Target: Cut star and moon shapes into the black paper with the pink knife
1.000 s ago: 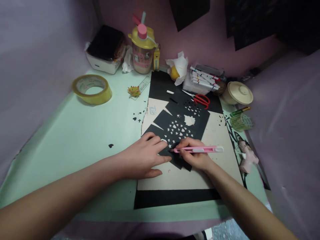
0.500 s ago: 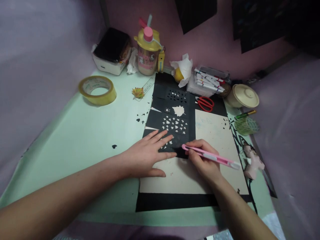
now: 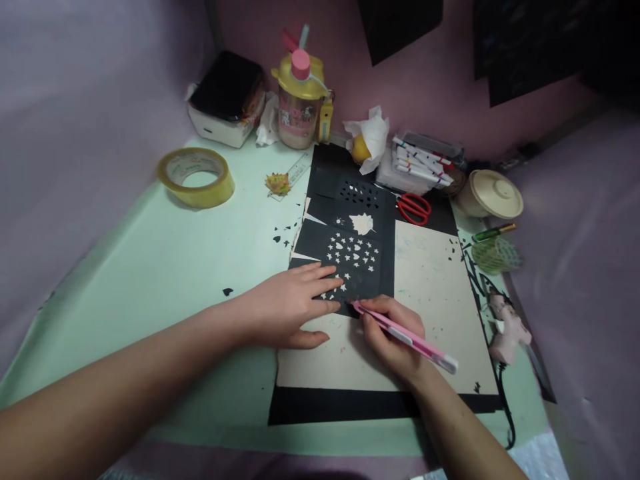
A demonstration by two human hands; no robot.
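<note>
A sheet of black paper (image 3: 370, 280) with cut-out stars, hearts and a leaf shape lies on a pale board (image 3: 430, 280). My left hand (image 3: 290, 303) rests flat on the paper's lower left, fingers spread, covering part of the lowest row of stars. In my right hand (image 3: 395, 333) is a pink craft knife (image 3: 405, 335), gripped like a pen. Its tip points at the lower part of the black paper, near my left fingertips; whether the blade touches the paper I cannot tell. Small black scraps (image 3: 283, 237) lie left of the paper.
Red-handled scissors (image 3: 414, 208) lie beyond the board. A tape roll (image 3: 196, 179) sits at the left. Along the back stand a yellow-lidded bottle (image 3: 299, 100) and a case of white pens (image 3: 420, 167). A pink glue gun (image 3: 507, 330) and a lidded pot (image 3: 493, 193) are at the right.
My right hand has moved left and slightly down with the craft knife, bringing its tip closer to my left hand. My left hand has shifted a little left, and the view has turned slightly.
</note>
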